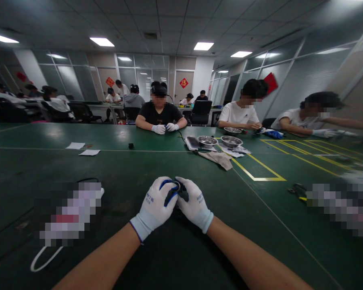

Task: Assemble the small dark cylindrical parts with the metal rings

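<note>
Between my gloved hands is a small dark round part [177, 186] with a shiny ring-like rim, mostly covered by fingers. My left hand [157, 202], in a white glove with blue-coated fingers, is closed around its left side. From the right, my right hand [195, 202], gloved the same way, closes on the part with its fingertips. Both hands meet just above the green tabletop [124, 169]. Exactly what kind of part it is cannot be made out.
Left lies a blurred-out packet [74, 213] with a white loop; another pixelated item [341, 207] is at right beside dark-handled pliers or scissors [298, 192]. Metal bowls [231, 141] and a grey cloth [218, 159] are farther off. Paper slips [90, 152] and a black block [131, 146] lie left; co-workers sit opposite.
</note>
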Tool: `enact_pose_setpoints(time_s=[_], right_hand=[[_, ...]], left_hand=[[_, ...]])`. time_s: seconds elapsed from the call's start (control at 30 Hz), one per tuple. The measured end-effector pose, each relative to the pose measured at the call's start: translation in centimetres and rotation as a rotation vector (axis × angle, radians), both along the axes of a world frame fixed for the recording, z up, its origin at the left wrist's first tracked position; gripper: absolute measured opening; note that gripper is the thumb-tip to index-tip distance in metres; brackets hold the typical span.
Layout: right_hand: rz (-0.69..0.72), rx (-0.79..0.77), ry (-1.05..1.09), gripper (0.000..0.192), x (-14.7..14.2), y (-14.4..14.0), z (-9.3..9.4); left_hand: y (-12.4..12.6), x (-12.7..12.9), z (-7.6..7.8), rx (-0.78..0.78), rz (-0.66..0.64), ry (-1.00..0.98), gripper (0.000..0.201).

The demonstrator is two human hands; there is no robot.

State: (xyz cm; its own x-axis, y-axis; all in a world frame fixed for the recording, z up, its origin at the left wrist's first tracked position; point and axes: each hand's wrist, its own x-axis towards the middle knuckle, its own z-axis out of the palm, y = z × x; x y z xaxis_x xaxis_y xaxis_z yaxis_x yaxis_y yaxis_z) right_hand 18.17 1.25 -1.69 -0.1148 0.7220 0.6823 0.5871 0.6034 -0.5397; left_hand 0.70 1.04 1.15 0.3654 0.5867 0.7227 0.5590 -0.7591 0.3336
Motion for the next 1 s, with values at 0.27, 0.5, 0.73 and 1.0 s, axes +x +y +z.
enact_pose_setpoints(time_s=[0.27, 0.5, 0.73, 1.0], right_hand=[[0.011, -0.029, 0.010, 0.052, -0.08, 0.06, -0.20], [0.033, -0.039, 0.022, 0.050, -0.16, -0.02, -0.16], [0.034, -0.019, 0.014, 0.049, -0.24, -0.03, -0.14], [0.035, -0.019, 0.024, 0.047, -0.36, 0.07, -0.10]], left_hand=[[-0.05, -0.02, 0.14, 0.022, -0.013, 0.002, 0.022], [0.14, -0.07, -0.12, 0.031, -0.015, -0.012, 0.028], [0.15, -0.03, -0.30, 0.028, -0.002, -0.016, 0.030], [0.16, -0.12, -0.25, 0.004, 0.016, -0.001, 0.034]])
